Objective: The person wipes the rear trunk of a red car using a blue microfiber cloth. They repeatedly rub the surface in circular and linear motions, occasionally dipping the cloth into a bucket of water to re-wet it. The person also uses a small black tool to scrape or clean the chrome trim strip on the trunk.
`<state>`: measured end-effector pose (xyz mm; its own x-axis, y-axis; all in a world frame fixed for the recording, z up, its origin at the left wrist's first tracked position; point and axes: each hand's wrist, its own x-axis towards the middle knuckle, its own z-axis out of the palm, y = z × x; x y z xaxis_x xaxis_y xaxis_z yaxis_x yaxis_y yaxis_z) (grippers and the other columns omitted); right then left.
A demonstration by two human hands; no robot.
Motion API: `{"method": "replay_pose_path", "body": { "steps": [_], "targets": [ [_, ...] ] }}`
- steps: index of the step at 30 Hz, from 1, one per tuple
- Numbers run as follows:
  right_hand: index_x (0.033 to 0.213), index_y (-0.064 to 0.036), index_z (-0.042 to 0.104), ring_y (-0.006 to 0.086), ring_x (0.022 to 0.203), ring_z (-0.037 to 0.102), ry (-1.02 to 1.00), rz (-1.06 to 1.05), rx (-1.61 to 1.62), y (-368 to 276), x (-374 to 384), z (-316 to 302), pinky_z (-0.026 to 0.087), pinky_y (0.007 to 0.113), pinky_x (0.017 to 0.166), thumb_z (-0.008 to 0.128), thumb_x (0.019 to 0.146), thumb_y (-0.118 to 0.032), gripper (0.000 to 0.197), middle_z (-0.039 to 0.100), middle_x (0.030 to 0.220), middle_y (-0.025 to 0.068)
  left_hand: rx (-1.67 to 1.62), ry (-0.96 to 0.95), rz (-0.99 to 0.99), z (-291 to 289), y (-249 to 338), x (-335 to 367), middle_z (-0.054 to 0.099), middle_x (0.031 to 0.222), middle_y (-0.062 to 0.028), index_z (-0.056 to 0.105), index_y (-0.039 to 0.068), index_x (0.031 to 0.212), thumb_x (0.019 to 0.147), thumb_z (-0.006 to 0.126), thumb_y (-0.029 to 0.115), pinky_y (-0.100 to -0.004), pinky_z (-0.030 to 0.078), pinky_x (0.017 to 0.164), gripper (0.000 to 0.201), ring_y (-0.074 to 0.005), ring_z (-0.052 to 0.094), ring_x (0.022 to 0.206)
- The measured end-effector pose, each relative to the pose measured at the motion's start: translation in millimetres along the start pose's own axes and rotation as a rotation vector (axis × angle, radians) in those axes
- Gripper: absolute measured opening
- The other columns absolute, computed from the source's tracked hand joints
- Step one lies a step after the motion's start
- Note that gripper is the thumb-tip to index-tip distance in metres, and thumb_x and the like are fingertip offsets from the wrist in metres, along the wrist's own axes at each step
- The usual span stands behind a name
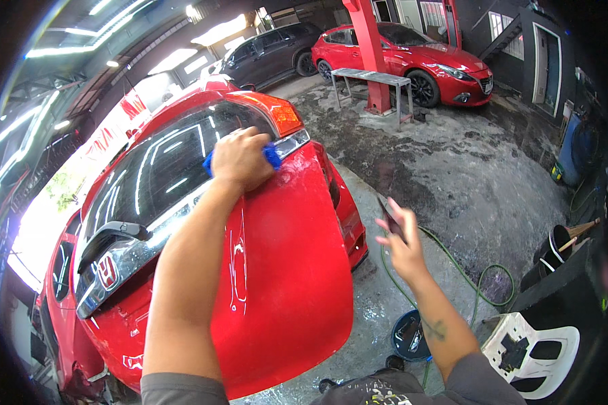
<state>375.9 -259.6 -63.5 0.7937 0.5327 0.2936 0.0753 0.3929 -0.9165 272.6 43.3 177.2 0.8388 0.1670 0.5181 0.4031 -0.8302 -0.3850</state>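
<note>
My left hand [242, 158] is closed around a blue cloth [273, 156] or pad, most of it hidden under the fingers. It presses this against the top of the red tailgate [297, 270], by the chrome strip [292, 143] under the orange and red tail light [280, 116]. Whitish smears mark the red paint beside the cloth. Over the floor to the right of the car, my right hand [405, 248] is raised and grips a thin, dark, pointed object [389, 219], whose kind I cannot make out.
A rear wiper [118, 231] lies across the car's dark rear window. A green hose [446, 250] curls over the wet floor near a dark bucket [412, 341] and a white plastic chair [550, 358]. Farther off stand a metal bench [371, 76], a red post [370, 40] and another red car [439, 61].
</note>
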Motion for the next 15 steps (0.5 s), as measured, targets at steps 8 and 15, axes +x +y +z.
{"method": "replay_pose_path", "body": {
  "steps": [8,15],
  "targets": [
    [0.166,-0.0040,0.049,0.0408,0.153,0.054,-0.165,-0.660,-1.119,-8,115,109,0.049,0.054,0.121,0.058,0.115,-0.029,0.057,0.056,0.167,0.0194,-0.030,0.167,-0.093,-10,-38,-32,0.077,0.104,-0.0144,0.082,0.008,0.096,0.090,0.076,0.040,-0.0489,0.060,0.095,0.033,-0.0366,0.076,0.105],
    [0.170,-0.0038,0.040,0.0428,0.162,0.042,-0.228,-0.630,-1.167,18,63,102,0.038,0.060,0.128,0.058,0.114,-0.030,0.064,0.041,0.178,0.0202,-0.041,0.167,-0.114,-9,-44,-41,0.078,0.107,-0.0117,0.084,0.013,0.101,0.080,0.074,0.028,-0.0472,0.059,0.100,0.028,-0.0337,0.075,0.112]
  ]
}}
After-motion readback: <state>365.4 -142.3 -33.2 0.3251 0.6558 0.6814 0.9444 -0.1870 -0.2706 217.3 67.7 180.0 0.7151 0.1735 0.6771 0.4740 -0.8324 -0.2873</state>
